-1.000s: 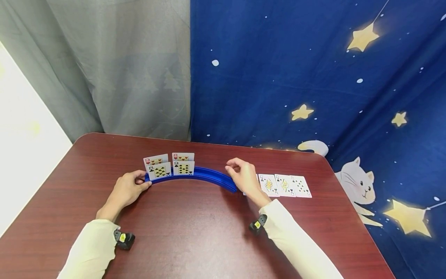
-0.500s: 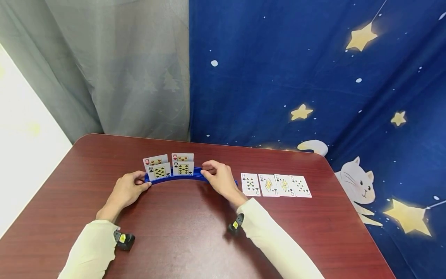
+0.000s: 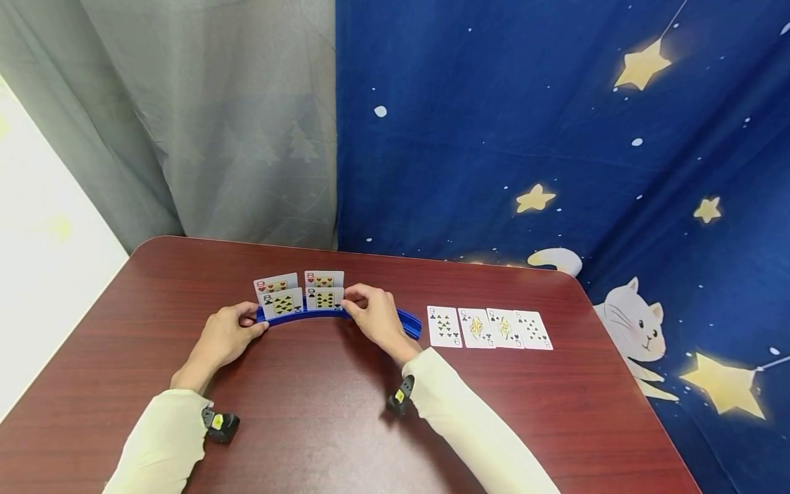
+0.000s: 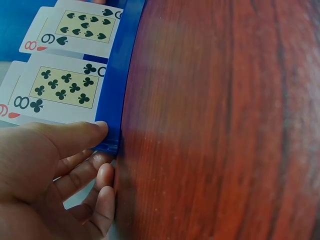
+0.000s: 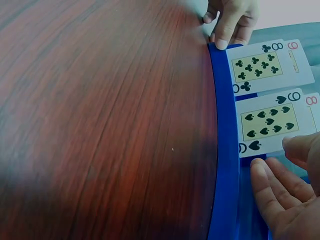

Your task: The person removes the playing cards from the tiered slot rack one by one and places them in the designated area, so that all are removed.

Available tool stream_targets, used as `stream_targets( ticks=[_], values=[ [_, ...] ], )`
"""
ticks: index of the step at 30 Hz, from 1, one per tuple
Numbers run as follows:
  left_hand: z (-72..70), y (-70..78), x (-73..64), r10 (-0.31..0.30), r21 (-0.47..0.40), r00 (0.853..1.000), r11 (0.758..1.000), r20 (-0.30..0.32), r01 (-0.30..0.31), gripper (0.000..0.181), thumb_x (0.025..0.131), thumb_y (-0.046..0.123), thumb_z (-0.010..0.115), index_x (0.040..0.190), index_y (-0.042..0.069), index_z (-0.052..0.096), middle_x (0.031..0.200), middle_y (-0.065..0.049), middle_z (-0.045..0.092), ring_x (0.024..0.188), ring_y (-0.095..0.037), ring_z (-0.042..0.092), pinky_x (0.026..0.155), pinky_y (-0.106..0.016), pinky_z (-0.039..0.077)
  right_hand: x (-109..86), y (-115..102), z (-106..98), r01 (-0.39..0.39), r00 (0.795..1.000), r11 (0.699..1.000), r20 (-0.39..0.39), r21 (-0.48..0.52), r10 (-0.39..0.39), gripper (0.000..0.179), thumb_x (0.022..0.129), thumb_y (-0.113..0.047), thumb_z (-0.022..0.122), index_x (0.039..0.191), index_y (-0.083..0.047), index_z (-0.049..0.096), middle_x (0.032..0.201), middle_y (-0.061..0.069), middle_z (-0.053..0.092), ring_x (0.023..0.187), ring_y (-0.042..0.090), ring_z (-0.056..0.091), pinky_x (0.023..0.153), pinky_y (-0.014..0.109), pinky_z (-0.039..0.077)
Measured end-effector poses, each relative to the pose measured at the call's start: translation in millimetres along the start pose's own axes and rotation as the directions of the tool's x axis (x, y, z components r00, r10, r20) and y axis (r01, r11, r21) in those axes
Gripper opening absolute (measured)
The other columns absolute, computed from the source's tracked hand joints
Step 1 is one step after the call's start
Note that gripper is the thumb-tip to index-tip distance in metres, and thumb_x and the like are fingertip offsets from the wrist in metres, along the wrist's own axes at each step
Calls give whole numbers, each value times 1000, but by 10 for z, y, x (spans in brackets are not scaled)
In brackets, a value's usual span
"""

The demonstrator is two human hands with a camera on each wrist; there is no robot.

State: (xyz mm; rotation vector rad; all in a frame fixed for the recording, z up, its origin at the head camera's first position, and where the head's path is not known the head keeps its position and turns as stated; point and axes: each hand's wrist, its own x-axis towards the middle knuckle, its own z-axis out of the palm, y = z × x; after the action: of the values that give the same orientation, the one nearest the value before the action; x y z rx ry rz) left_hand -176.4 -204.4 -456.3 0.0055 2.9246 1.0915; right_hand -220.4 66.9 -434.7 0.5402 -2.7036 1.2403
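Note:
A curved blue card holder [image 3: 290, 317] stands on the table, with two pairs of playing cards upright in it. My left hand [image 3: 225, 335] grips its left end, thumb in front. Nearest that hand are the eight of clubs [image 4: 62, 89] and, behind it, a nine of hearts [image 3: 274, 281]. To their right stands the nine of spades [image 5: 270, 122] before an eight of hearts [image 3: 324, 277]. My right hand [image 3: 375, 317] pinches the nine of spades by its right edge, the thumb overlapping its face; some fingertips are hidden behind.
Several cards lie face up in a row at the right, among them a nine of clubs [image 3: 444, 326] and a face card [image 3: 476, 328]. A red-brown wooden table [image 3: 321, 412] lies beneath. Grey and blue curtains [image 3: 432, 137] hang behind its far edge.
My right hand has moved left along the holder from its right end to the nine of spades, uncovering the flat nine of clubs. That upright card sits slightly lower. My left hand stays put.

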Motion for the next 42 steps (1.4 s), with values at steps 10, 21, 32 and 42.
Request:
stream_targets(
  ticks=[10, 21, 32, 42],
  values=[
    [18, 6, -7, -8, -3, 1000, 1000, 3, 8, 43, 94, 19, 68, 126, -9, 58, 109, -27, 67, 95, -35, 63, 86, -53, 49, -10, 10, -43, 25, 999, 1000, -34, 1, -25, 9, 92, -17, 72, 97, -13, 77, 86, 1, 75, 64, 3, 61, 59, 16, 48],
    [12, -14, 5, 2, -3, 1000, 1000, -5, -2, 43, 93, 18, 69, 124, -10, 59, 107, -27, 67, 94, -35, 63, 84, -52, 49, -160, 76, -328, 17, 999, 996, -32, 87, -14, 5, 93, -12, 69, 93, -9, 73, 85, 6, 76, 65, 20, 71, 58, 20, 52],
    [18, -16, 18, -5, 0, 1000, 1000, -8, 5, 42, 93, 18, 68, 124, -9, 59, 106, -26, 68, 96, -34, 64, 85, -52, 48, -394, 306, -664, -69, 998, 964, 18, 255, 67, 3, 93, 2, 64, 92, 4, 65, 83, 21, 71, 74, 35, 72, 65, 36, 60],
    [-11, -21, 25, -3, -2, 1000, 1000, 9, 3, 44, 94, 20, 68, 125, -9, 58, 107, -27, 68, 95, -35, 64, 84, -53, 48, -667, 481, -1016, -176, 984, 967, 24, 184, 175, 7, 86, 7, 59, 85, 1, 55, 71, 15, 66, 64, 38, 68, 60, 35, 58]
  ],
)
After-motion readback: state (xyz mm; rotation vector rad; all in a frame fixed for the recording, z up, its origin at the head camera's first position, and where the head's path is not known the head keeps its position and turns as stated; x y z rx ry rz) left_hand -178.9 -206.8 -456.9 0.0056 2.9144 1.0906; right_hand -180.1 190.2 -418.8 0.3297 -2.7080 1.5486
